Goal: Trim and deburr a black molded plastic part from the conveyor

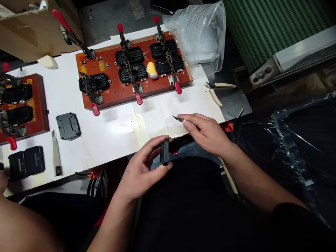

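My left hand (pixel 143 168) is closed around a small black plastic part (pixel 165 151), held on edge just below the table's front edge. My right hand (pixel 206 131) pinches a small knife (pixel 178 119) whose blade points left over the white table (pixel 112 126). The two hands are a short distance apart, with the blade above and to the right of the part.
A red-brown jig board (pixel 147 89) with red-handled toggle clamps holds several black parts and a yellow-white roll (pixel 152 70). A second jig (pixel 39 112) sits at the left. Loose black parts (pixel 68 125) (pixel 26 162), another knife (pixel 56 154), cutters (pixel 216 91), a plastic bag (pixel 201 31). Another person's arm (pixel 15 220) at lower left.
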Tool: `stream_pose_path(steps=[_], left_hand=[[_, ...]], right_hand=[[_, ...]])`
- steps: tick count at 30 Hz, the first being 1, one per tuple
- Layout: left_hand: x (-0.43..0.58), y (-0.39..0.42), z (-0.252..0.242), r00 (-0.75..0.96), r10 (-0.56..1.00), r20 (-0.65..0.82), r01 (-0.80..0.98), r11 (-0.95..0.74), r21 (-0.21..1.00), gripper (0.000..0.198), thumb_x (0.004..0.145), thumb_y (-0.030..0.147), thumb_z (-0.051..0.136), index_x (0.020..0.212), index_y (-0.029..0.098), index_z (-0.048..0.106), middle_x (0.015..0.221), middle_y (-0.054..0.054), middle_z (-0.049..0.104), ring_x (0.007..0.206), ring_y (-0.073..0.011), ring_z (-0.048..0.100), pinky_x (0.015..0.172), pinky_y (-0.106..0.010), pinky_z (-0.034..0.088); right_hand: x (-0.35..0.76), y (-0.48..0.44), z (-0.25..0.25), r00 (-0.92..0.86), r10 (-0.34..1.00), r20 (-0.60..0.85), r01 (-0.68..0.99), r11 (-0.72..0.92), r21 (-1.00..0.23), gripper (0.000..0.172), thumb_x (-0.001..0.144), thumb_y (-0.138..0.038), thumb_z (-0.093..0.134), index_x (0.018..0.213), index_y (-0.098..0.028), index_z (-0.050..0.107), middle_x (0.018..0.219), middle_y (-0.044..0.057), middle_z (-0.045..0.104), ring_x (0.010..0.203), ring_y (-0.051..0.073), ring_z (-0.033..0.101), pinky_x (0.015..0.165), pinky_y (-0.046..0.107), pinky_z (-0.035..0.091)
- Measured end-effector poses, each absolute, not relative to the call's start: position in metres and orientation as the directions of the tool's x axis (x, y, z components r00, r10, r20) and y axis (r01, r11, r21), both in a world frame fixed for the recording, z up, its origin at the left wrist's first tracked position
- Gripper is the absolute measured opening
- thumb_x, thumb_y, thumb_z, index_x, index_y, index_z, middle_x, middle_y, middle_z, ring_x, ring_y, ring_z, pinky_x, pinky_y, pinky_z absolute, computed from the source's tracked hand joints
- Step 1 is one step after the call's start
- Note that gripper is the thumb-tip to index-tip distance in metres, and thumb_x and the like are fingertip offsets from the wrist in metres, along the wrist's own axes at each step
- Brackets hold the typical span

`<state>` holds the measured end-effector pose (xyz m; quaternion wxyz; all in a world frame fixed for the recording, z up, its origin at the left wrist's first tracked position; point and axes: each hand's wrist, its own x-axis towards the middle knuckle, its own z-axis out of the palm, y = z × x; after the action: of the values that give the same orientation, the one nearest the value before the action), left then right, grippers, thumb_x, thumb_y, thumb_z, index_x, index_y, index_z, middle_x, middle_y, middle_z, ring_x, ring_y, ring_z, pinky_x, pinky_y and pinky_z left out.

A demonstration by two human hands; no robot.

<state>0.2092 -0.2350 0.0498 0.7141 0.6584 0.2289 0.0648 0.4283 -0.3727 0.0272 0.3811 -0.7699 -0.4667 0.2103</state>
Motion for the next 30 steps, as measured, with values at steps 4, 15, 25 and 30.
stream_pose_path(steps=[4, 15, 25, 30], left_hand=[[0.208, -0.219, 0.039, 0.792, 0.544, -0.276, 0.268, 0.096, 0.959, 0.065, 0.089, 0.039, 0.082, 0.147, 0.030, 0.054, 0.141, -0.011, 0.063, 0.132, -0.0294, 0.061, 0.113, -0.045, 0.052], [0.218, -0.168, -0.006, 0.571, 0.820, 0.041, 0.525, -0.404, 0.749, 0.075, 0.099, 0.060, 0.059, 0.159, 0.025, 0.033, 0.153, -0.018, 0.045, 0.122, -0.0332, 0.062, 0.094, -0.053, 0.059], [0.213, -0.174, -0.023, 0.814, 0.579, 0.053, 0.465, -0.703, 0.538, 0.087, 0.091, 0.038, 0.077, 0.161, 0.022, 0.029, 0.166, -0.016, 0.038, 0.159, -0.0360, 0.026, 0.131, -0.065, 0.018], [0.227, -0.185, -0.019, 0.859, 0.504, 0.093, 0.368, -0.733, 0.572, 0.085, 0.089, 0.038, 0.079, 0.160, 0.020, 0.035, 0.165, -0.014, 0.042, 0.159, -0.0335, 0.028, 0.134, -0.059, 0.015]], right_hand=[[0.451, -0.371, 0.015, 0.485, 0.872, 0.068, 0.711, -0.348, -0.611, 0.043, 0.108, -0.025, 0.045, 0.149, -0.021, 0.059, 0.119, 0.011, 0.070, 0.111, 0.031, 0.066, 0.098, 0.046, 0.054], [0.493, -0.247, 0.084, 0.376, 0.908, 0.181, 0.860, -0.270, -0.434, 0.033, 0.108, -0.029, 0.049, 0.137, -0.020, 0.062, 0.131, 0.011, 0.066, 0.121, 0.027, 0.063, 0.103, 0.040, 0.051], [0.492, -0.165, 0.073, 0.358, 0.925, -0.128, 0.908, -0.377, -0.185, 0.034, 0.097, -0.030, 0.067, 0.126, -0.012, 0.064, 0.123, 0.021, 0.069, 0.109, 0.037, 0.068, 0.092, 0.043, 0.053], [0.448, -0.261, 0.050, 0.240, 0.968, 0.078, 0.739, -0.130, -0.661, 0.032, 0.097, -0.025, 0.064, 0.128, -0.026, 0.056, 0.122, 0.006, 0.068, 0.099, 0.024, 0.068, 0.082, 0.034, 0.057]])
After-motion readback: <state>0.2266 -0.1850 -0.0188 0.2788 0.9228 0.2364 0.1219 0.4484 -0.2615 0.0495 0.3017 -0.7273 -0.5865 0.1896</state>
